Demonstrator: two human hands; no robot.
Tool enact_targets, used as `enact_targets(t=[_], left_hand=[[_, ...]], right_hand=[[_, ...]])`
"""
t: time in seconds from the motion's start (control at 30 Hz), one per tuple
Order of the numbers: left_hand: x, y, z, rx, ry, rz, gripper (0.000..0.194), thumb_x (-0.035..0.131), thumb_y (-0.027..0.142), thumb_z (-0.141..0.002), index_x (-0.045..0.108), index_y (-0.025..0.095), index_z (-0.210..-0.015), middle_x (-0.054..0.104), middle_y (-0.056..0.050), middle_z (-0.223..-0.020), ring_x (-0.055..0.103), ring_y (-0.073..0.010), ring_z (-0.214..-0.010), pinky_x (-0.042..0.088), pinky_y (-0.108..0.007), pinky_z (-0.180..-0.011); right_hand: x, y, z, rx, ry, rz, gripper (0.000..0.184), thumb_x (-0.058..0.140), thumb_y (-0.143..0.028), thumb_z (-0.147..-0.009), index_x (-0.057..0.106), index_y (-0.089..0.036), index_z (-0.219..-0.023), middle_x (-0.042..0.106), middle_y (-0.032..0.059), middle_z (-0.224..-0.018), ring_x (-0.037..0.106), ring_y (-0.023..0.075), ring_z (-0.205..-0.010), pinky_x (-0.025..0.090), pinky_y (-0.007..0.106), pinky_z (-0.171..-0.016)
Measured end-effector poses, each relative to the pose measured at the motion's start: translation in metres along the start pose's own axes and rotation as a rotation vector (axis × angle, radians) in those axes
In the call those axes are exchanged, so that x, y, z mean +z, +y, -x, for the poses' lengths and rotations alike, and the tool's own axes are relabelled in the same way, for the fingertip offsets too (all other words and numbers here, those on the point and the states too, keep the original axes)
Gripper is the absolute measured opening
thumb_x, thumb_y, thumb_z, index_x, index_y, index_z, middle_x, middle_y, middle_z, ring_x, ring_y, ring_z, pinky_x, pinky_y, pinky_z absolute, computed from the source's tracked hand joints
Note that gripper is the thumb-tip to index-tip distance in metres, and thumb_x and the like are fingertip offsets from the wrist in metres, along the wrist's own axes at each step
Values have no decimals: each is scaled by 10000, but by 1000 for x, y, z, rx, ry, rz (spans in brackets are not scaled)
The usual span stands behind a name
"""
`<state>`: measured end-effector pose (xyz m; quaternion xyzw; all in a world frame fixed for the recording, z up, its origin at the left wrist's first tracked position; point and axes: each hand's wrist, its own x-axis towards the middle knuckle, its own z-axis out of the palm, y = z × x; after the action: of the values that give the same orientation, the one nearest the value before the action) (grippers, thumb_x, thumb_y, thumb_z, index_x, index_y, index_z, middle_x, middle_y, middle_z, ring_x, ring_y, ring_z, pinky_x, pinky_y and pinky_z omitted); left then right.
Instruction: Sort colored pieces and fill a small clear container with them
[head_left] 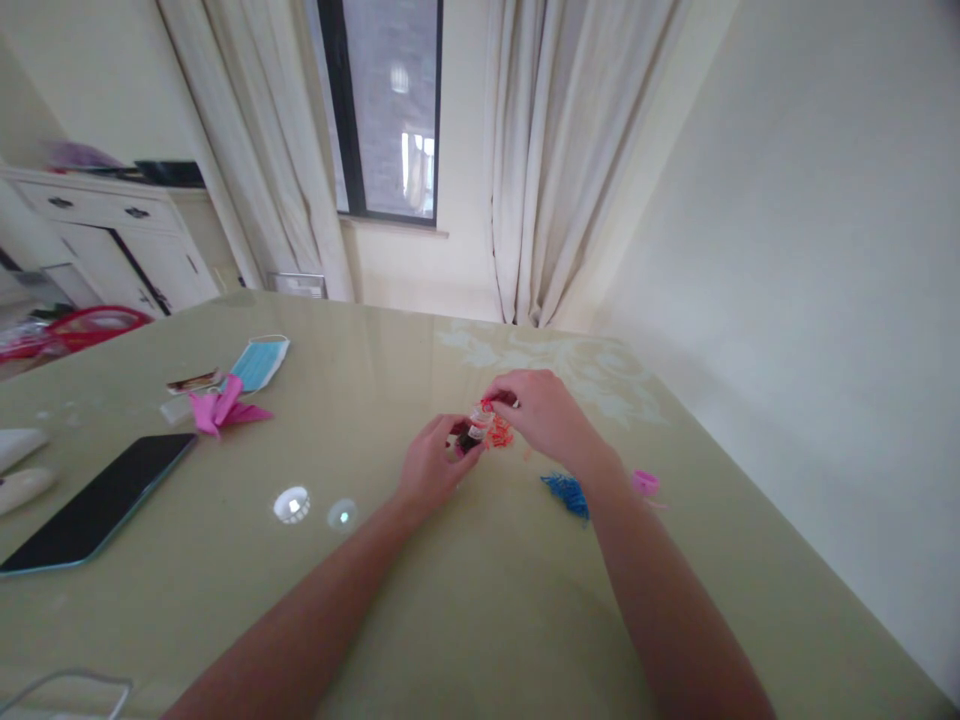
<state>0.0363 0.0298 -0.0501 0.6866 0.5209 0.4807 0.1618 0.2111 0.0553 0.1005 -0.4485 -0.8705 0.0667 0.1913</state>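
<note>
My left hand (433, 462) is closed around a small clear bottle (475, 430) with dark contents low inside it, tilted over the table. At the bottle's upper end, my right hand (549, 412) pinches something small and red (487, 405), its exact kind too small to make out. Just behind the bottle lies a little heap of orange-red thin pieces (500, 433). A heap of blue thin pieces (566, 494) sits under my right forearm, partly hidden by it. To the right of that forearm is a small pink ring-shaped item (646, 483).
On the left of the glossy table (480, 620) lie a black-screened phone (101, 502), a pink folded-paper piece (223, 408), a blue face mask (259, 363) and a white cable (71, 675). A wall (817, 300) runs along the right; curtains (525, 150) hang beyond the far edge.
</note>
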Motion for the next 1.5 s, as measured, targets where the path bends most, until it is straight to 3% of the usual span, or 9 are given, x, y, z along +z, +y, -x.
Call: enact_targets(t=[0.27,0.6,0.7,0.83,1.03,1.37,1.43,1.5], left_hand=[[1,1,1,28,0,-49,281,739,277,-885,670,231,-1153,729,-51,-1085,698,-220,-977,569,-357,-840],[2,-1,0,17,10,-24,256,730,298,-891,670,233,-1131,730,-63,-1082,703,-221,-969,579,-361,-850],[2,-1,0,16,12,-40,258,730,306,-893,672,233,-1133,730,-60,-1075,696,-223,-964,571,-368,-854],[0,1,1,18,-1,-43,268,729,305,-895,665,234,-1146,726,-59,-1089,695,-226,-978,564,-371,-862],[0,1,0,17,2,-29,255,729,303,-898,674,230,-1136,727,-64,-1084,699,-224,-978,571,-368,-861],[1,1,0,1,6,4,266,742,306,-882,678,231,-1129,742,-64,-1071,717,-222,-958,592,-373,-845],[2,1,-1,-49,11,71,268,753,311,-870,681,223,-1113,759,-67,-1071,730,-220,-941,607,-362,-809],[3,0,-3,-89,11,139,267,750,309,-869,680,215,-1109,770,-71,-1082,742,-215,-931,621,-348,-775]], right_hand=[[11,2,-3,85,-53,125,104,696,-202,-926,798,-225,-927,798,50,-932,702,202,-884,450,273,-756],[15,0,-2,6,-109,169,268,553,-212,-1031,807,-205,-946,735,100,-1026,661,218,-1010,446,264,-808],[16,1,-4,17,-70,129,190,616,-215,-1003,795,-208,-939,757,84,-1009,661,220,-1009,441,270,-816],[17,4,-7,75,-3,44,71,710,-241,-945,779,-222,-944,783,30,-916,683,192,-865,433,267,-754],[13,5,-7,34,-39,0,175,653,-176,-971,806,-197,-888,797,57,-946,703,200,-919,451,275,-837],[13,14,-7,31,117,-157,158,636,-125,-950,774,-203,-951,799,35,-957,710,168,-883,482,257,-835],[13,24,-6,81,89,-51,158,638,-125,-943,776,-200,-965,797,52,-975,709,180,-893,479,265,-822],[15,37,-4,157,-55,89,150,665,-123,-912,782,-199,-968,794,77,-991,711,200,-907,478,273,-794]])
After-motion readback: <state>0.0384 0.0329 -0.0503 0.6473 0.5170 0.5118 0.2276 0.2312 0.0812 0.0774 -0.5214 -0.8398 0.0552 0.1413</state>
